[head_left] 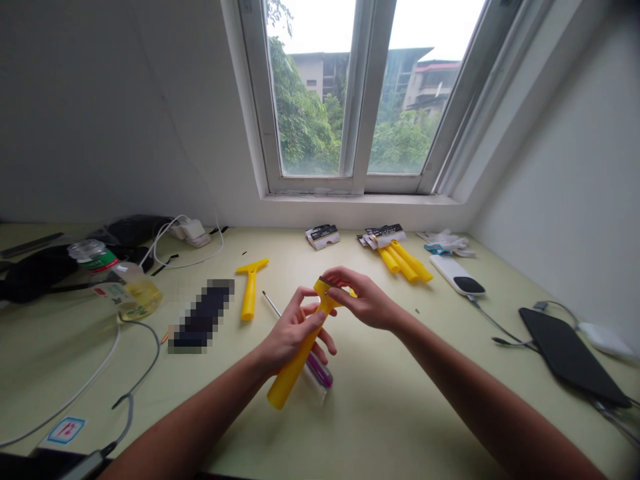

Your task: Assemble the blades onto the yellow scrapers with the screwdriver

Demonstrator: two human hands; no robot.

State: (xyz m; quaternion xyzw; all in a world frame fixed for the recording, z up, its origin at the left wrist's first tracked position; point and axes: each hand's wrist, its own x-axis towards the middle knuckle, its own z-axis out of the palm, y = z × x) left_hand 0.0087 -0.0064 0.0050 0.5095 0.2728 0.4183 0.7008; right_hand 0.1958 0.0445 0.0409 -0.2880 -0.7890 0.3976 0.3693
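Pale green tabletop, one yellow scraper lying there, purple-handled screwdriver (partly hidden) just right of that scraper, bottle well left of it, yellow handles, white gloves, black device well right of it.

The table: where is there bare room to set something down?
Bare patches: between the right forearm and the black device; between the T-shaped yellow tool and the packaging card. Crowded: left, around the bottle and cables.

Bare forearms, bare slim fingers
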